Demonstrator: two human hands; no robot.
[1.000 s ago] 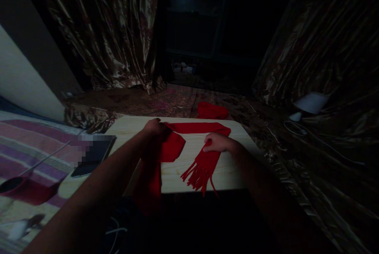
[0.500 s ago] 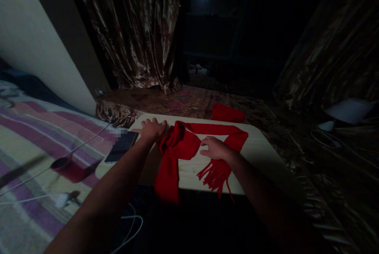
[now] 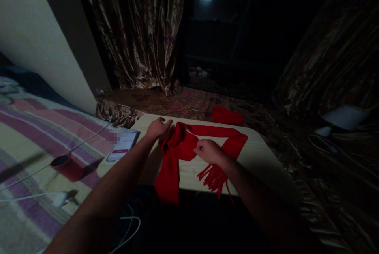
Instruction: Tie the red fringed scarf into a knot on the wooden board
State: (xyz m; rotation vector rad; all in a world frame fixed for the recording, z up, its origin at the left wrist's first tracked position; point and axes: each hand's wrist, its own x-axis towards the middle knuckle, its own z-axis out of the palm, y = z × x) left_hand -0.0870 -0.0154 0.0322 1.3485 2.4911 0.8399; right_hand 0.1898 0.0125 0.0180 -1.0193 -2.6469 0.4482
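1. Here's the pale table [image 3: 189, 172], filling the middle!
2. Across it sprawls the red scarf [image 3: 181, 146], bunched at left, one tail drooping over the near edge, fringe at right.
3. Left hand [image 3: 158, 128], half curled beside the bunch: grip, can't tell!
4. Right hand [image 3: 209, 150], fingers curled together by the fold: pinching cloth? Can't tell!
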